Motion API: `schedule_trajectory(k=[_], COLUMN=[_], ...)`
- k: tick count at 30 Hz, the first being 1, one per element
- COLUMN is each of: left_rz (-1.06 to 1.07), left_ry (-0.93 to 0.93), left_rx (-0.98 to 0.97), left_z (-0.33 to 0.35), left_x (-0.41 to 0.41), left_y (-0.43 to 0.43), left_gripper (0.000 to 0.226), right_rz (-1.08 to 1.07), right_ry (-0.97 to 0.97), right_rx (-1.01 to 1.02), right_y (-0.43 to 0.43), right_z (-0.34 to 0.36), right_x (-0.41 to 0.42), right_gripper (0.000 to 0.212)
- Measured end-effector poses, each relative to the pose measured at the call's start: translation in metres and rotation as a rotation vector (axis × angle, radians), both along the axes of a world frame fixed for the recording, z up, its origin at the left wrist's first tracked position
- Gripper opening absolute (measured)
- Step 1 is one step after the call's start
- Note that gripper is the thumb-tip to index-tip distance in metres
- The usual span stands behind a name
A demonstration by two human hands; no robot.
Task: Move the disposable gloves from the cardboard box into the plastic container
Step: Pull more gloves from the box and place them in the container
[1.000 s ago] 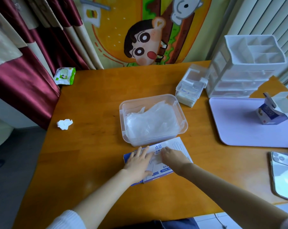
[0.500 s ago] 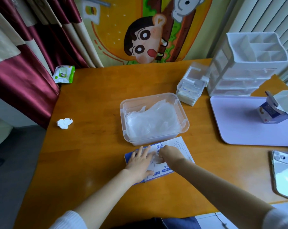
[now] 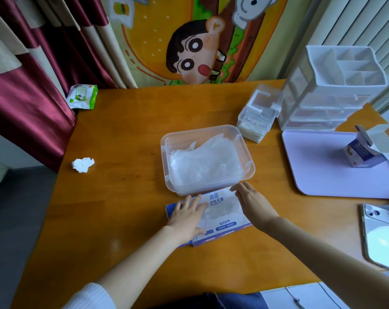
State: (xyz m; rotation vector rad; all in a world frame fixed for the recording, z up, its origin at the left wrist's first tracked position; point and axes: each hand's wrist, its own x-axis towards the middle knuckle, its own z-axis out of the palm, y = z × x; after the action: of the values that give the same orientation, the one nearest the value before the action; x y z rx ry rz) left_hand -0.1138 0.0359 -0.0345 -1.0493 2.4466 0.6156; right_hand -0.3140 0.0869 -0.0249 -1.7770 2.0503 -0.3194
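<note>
Right hand (image 3: 252,204) has slid from the flat cardboard box's (image 3: 224,224) middle to its right edge, fingers now straight. Left hand (image 3: 185,216) presses flat on it, fingers spread. Crinkled translucent gloves (image 3: 204,163) fill the clear rectangular plastic container (image 3: 202,189) just behind the box, toward the wooden table's (image 3: 122,197) front edge.

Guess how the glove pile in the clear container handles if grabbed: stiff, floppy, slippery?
Probably floppy: the gloves lie crumpled and slumped in the plastic container, holding no shape. Likely very light for their bulk, since they look like thin translucent film in a loose mound. Possibly slippery and clingy, given the smooth sheen, so one grab may lift several.
</note>
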Motion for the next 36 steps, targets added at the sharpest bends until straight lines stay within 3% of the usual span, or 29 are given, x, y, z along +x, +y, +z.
schedule_trajectory(k=[4, 6, 9, 23, 27, 31, 33, 36], left_rz=[-0.008, -0.013, -0.03, -0.091, -0.013, 0.174, 0.23, 0.283], left_ry=[0.004, 0.0, -0.015, -0.08, 0.028, 0.235, 0.396, 0.709], left_rx=[-0.011, -0.02, -0.035, -0.072, 0.098, 0.252, 0.201, 0.015], left_z=[0.0, 0.0, 0.001, 0.005, 0.018, 0.059, 0.082, 0.11], left_x=[0.001, 0.001, 0.0, 0.001, 0.003, -0.001, -0.003, -0.012], left_y=[0.0, 0.0, 0.001, 0.004, -0.002, -0.018, -0.026, -0.034], left_gripper=[0.074, 0.074, 0.074, 0.074, 0.072, 0.03, 0.016, 0.012], right_rz=[0.065, 0.096, 0.049, -0.06, -0.133, -0.155, -0.134, -0.104], right_ry=[0.003, 0.051, 0.021, -0.097, -0.039, 0.08, 0.1, 0.087], right_rx=[0.146, 0.199, 0.118, -0.251, -0.314, -0.263, -0.225, -0.174], right_y=[0.006, 0.004, -0.004, -0.011, -0.022, -0.027, -0.029, -0.029], right_z=[0.002, 0.0, 0.006, 0.079, 0.096, 0.105, 0.106, 0.105], right_x=[0.006, 0.008, 0.008, 0.003, -0.007, -0.02, -0.023, -0.02], right_gripper=[0.05, 0.039, 0.015, 0.02, 0.027, 0.031, 0.033, 0.035])
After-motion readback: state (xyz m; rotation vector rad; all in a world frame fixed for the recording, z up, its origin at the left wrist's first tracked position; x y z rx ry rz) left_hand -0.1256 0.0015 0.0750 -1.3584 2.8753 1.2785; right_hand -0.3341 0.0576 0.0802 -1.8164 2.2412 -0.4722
